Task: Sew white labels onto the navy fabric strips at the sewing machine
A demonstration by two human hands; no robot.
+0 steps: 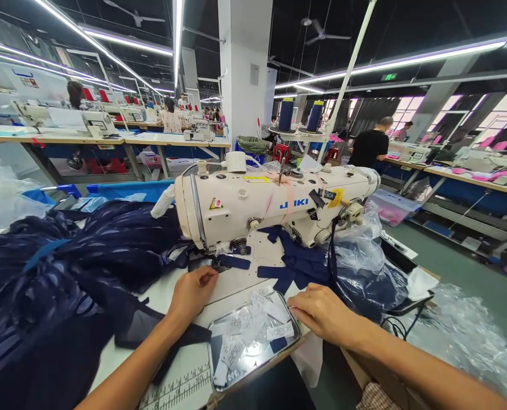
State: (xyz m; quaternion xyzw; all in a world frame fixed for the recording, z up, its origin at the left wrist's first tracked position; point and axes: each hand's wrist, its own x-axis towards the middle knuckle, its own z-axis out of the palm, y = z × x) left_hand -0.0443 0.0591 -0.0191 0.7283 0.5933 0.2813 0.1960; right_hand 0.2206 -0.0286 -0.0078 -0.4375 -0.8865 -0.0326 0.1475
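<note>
My left hand [194, 291], fingers curled and pressed together, rests on the bed of a white sewing machine [236, 205] just in front of its needle area. Whatever it pinches, if anything, is hidden. At the right rim of a metal tray [257, 364], my right hand [319, 310] has its fingers bent and together beside the labels; I cannot make out anything in them. Several white printed labels [240, 324] lie loose in the tray. Navy fabric strips [235, 262] lie on the machine bed, and more navy cloth [302, 256] is bunched under the arm.
A big pile of navy garments [78, 273], tied with a blue strip [46, 253], covers the left side. Clear plastic bags [364, 256] crowd the right. Two navy thread cones [285, 115] stand behind the machine. A person in black [370, 142] is at a farther table.
</note>
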